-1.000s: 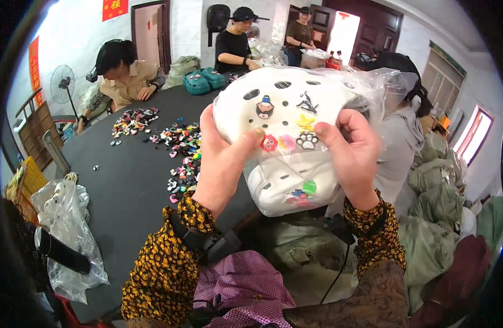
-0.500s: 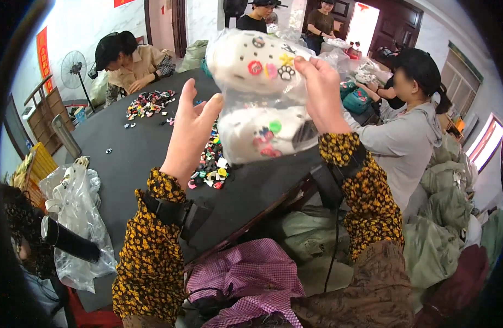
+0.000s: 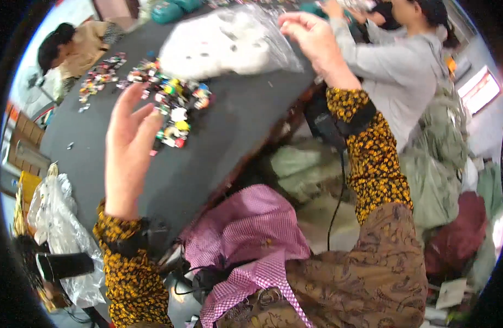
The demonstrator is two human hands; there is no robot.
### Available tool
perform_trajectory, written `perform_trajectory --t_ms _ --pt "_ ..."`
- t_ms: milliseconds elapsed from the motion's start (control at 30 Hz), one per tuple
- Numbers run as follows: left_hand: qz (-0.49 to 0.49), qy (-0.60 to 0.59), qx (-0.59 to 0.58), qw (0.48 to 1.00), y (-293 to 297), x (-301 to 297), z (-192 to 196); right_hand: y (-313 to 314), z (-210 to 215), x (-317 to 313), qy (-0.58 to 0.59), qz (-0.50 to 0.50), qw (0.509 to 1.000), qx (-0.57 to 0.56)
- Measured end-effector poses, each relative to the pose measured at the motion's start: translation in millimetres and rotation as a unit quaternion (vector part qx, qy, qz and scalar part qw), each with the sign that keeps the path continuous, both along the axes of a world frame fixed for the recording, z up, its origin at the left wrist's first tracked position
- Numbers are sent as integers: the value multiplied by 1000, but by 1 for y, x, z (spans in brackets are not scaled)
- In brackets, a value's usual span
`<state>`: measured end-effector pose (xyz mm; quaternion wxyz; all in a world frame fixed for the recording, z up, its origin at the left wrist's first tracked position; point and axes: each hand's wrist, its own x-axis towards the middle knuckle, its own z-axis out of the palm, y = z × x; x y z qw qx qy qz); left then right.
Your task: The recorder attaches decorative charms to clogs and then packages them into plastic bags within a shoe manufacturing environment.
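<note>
My right hand (image 3: 313, 39) is raised toward the far side of the dark table (image 3: 208, 142) and pinches the edge of a clear plastic bag (image 3: 229, 41) holding white clog shoes dotted with small charms. The bag is blurred and hangs just above the table. My left hand (image 3: 128, 147) is open with its fingers spread, holding nothing, hovering over the table near a heap of small colourful shoe charms (image 3: 172, 106).
A second scatter of charms (image 3: 98, 76) lies further left, by a seated person in tan (image 3: 76, 46). A person in grey (image 3: 399, 60) stands at my right. Green bundles (image 3: 443, 175) pile at right. A pink checked cloth (image 3: 246, 240) covers my lap, a plastic bag (image 3: 60, 235) hangs at left.
My left hand has let go of the bagged shoes and dropped back, open. My right hand has swung the bag away toward the far right of the table.
</note>
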<state>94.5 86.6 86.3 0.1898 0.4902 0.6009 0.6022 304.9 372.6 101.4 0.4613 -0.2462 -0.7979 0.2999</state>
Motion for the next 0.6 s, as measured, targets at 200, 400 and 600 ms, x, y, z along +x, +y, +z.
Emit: perform_trajectory --t_ms 200,400,600 --pt "-49 5 -66 997 -4 59 -9 22 -99 164 121 -124 964 -201" --pt "-186 -31 -137 972 33 130 -52 -45 -292 301 205 -361 846 -335" --pt "-321 93 -207 919 54 176 -125 -134 -434 297 -121 -442 779 -428"
